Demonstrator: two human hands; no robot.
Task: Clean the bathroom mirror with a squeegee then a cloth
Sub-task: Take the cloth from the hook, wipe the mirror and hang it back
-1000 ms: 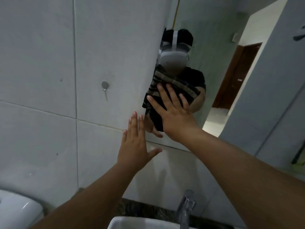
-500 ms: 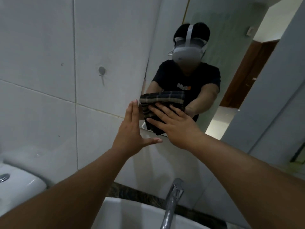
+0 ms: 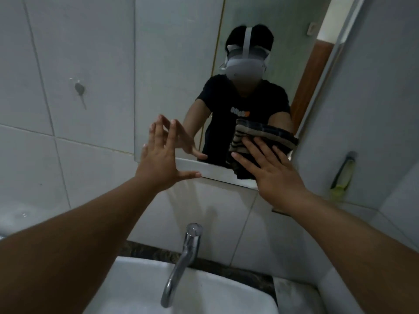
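Observation:
The bathroom mirror [image 3: 172, 75] hangs on the tiled wall above the basin. My right hand [image 3: 272, 173] presses a dark striped cloth [image 3: 241, 141] flat against the glass near the mirror's lower right corner. The cloth hangs slightly past the bottom edge. My left hand [image 3: 158, 162] rests with fingers spread against the mirror's lower left corner and holds nothing. A person's reflection with a headset shows in the glass. A dark-handled tool with a yellow-green end [image 3: 342, 175] leans on the right wall; whether it is the squeegee I cannot tell.
A chrome tap [image 3: 188, 252] rises over the white basin [image 3: 215, 293] below my arms. A small metal wall hook [image 3: 79, 88] sits on the tiles to the left. A white toilet cistern [image 3: 15, 218] shows at the far left edge.
My right hand has slid the cloth down and to the right along the mirror's bottom edge. My left hand has stayed by the lower left corner. The view has tilted down.

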